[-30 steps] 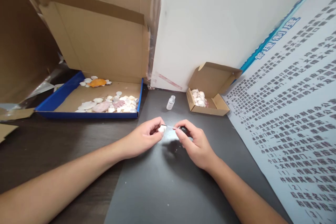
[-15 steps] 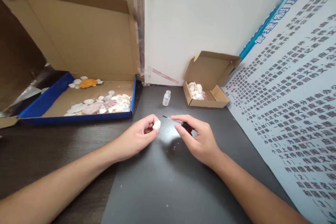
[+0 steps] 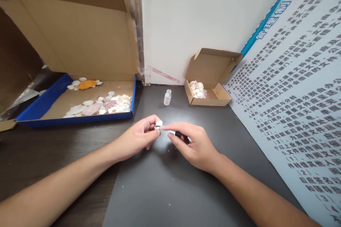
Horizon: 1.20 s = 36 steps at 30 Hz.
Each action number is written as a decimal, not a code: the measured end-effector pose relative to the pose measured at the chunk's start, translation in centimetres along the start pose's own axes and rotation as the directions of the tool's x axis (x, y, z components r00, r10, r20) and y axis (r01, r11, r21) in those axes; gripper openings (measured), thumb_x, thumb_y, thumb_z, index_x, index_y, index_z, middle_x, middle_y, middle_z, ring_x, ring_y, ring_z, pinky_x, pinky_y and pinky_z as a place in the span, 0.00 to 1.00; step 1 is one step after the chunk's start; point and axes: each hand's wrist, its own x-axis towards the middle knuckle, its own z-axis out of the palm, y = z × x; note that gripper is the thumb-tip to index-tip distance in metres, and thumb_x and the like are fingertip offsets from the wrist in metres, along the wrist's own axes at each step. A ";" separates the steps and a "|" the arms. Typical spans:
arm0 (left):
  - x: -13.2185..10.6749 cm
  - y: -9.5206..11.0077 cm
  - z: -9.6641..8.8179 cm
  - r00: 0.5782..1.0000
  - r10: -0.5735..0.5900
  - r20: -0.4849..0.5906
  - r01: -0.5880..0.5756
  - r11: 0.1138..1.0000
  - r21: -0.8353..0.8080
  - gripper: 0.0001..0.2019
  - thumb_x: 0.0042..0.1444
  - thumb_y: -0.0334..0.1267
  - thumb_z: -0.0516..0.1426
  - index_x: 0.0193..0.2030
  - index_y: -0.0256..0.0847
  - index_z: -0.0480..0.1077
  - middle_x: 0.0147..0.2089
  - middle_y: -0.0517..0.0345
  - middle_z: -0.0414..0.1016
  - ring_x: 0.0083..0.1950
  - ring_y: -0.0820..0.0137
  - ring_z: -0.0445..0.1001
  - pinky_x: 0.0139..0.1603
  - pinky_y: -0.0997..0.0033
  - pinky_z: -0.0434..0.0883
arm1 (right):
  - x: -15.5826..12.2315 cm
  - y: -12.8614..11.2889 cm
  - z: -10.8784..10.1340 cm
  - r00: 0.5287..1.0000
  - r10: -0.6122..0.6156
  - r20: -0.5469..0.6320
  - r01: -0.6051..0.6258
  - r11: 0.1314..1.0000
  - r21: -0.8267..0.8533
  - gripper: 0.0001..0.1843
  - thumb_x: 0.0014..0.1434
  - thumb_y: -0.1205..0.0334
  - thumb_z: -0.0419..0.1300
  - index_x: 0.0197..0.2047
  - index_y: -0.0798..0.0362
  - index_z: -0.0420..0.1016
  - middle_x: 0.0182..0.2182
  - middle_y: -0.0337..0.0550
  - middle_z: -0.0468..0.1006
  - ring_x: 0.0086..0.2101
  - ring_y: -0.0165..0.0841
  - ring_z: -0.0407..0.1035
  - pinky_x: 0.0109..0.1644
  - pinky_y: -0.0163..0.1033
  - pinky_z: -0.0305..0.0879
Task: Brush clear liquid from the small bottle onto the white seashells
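Observation:
A small white seashell [image 3: 159,123] is pinched between the thumb and fingers of my left hand [image 3: 141,133]. My right hand [image 3: 195,142] grips a small brush by its black cap [image 3: 178,134], with the index finger stretched along the stem. The dark brush tip [image 3: 157,126] lies against the face of the shell, as far as I can see. Beyond my hands, a small clear bottle [image 3: 167,98] with a label stands upright and uncapped on the dark grey mat [image 3: 149,191].
At the left, a blue-edged cardboard box [image 3: 34,117] with a raised lid holds white and pinkish shells [image 3: 106,106] and an orange piece [image 3: 86,84] ringed by shells. A smaller cardboard box [image 3: 210,102] of shells [image 3: 197,89] stands at the back right, beside a printed poster [image 3: 301,88].
My right hand has moved left, bringing the brush tip from a gap beside the shell onto it. My left hand still holds the shell in nearly the same place. The view has shifted slightly.

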 end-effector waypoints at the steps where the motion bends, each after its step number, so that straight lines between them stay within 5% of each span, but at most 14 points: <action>1: 0.0 0.0 0.0 1.000 -0.006 0.013 0.007 0.999 -0.042 0.07 0.57 0.39 0.55 0.36 0.40 0.60 0.23 0.69 0.57 0.23 0.78 0.57 0.25 0.78 0.61 | 0.0 0.0 0.0 1.000 0.008 -0.003 -0.008 1.000 0.000 0.13 0.65 0.63 0.57 0.50 0.50 0.79 0.38 0.42 0.81 0.25 0.25 0.65 0.30 0.31 0.63; 6: -0.1 0.2 -0.1 0.999 -0.043 0.030 0.049 0.974 -0.221 0.02 0.56 0.35 0.51 0.35 0.40 0.60 0.26 0.67 0.61 0.23 0.78 0.59 0.26 0.76 0.66 | 0.0 -0.2 0.0 1.000 0.021 -0.006 -0.021 1.000 -0.002 0.13 0.65 0.63 0.57 0.51 0.50 0.78 0.38 0.41 0.80 0.26 0.25 0.65 0.31 0.31 0.63; 12: -0.1 0.2 0.1 0.999 -0.047 0.013 0.049 0.977 -0.206 0.06 0.60 0.39 0.53 0.35 0.40 0.61 0.26 0.67 0.63 0.21 0.80 0.59 0.25 0.76 0.66 | 0.3 -0.3 -0.2 0.993 0.073 -0.095 -0.079 0.995 -0.059 0.11 0.63 0.65 0.57 0.47 0.51 0.79 0.31 0.38 0.79 0.23 0.24 0.63 0.29 0.30 0.61; 15: 0.0 0.1 0.0 0.999 -0.028 -0.022 0.024 0.982 -0.189 0.08 0.61 0.41 0.55 0.37 0.40 0.62 0.22 0.70 0.58 0.19 0.80 0.56 0.22 0.79 0.61 | 0.3 -0.4 -0.4 0.988 0.065 -0.141 -0.072 0.997 -0.040 0.11 0.63 0.66 0.57 0.46 0.53 0.78 0.31 0.38 0.78 0.24 0.24 0.64 0.30 0.30 0.62; 19: 0.2 0.1 -0.2 0.998 0.021 -0.057 -0.031 0.983 -0.179 0.10 0.59 0.43 0.57 0.37 0.39 0.63 0.20 0.72 0.52 0.19 0.82 0.49 0.20 0.81 0.53 | 0.1 -0.4 -0.4 0.998 -0.037 -0.057 0.038 0.999 0.018 0.11 0.64 0.66 0.57 0.48 0.52 0.78 0.33 0.39 0.79 0.25 0.24 0.65 0.30 0.29 0.64; 24: 0.2 0.2 -0.2 0.998 0.038 -0.041 -0.044 0.990 -0.134 0.10 0.57 0.42 0.58 0.36 0.39 0.63 0.21 0.72 0.53 0.20 0.82 0.50 0.20 0.79 0.50 | 0.2 -0.3 -0.4 0.984 0.055 -0.170 -0.068 0.995 -0.068 0.10 0.64 0.66 0.57 0.46 0.53 0.78 0.32 0.39 0.79 0.24 0.24 0.64 0.30 0.30 0.63; 29: 0.1 0.3 -0.1 0.999 0.038 -0.036 -0.042 0.992 -0.123 0.11 0.57 0.44 0.58 0.36 0.39 0.63 0.22 0.71 0.54 0.21 0.81 0.51 0.21 0.78 0.51 | 0.2 -0.2 -0.3 0.999 -0.018 -0.037 0.018 1.000 0.003 0.12 0.65 0.64 0.57 0.48 0.51 0.78 0.37 0.41 0.80 0.27 0.25 0.67 0.31 0.30 0.64; 36: 0.2 0.3 -0.1 0.999 0.018 -0.044 -0.024 0.988 -0.152 0.11 0.56 0.43 0.59 0.35 0.40 0.62 0.21 0.71 0.53 0.20 0.80 0.51 0.22 0.78 0.52 | 0.3 0.0 -0.5 0.992 0.116 -0.044 -0.114 0.993 0.031 0.09 0.66 0.60 0.55 0.47 0.50 0.74 0.30 0.38 0.74 0.25 0.25 0.63 0.30 0.31 0.62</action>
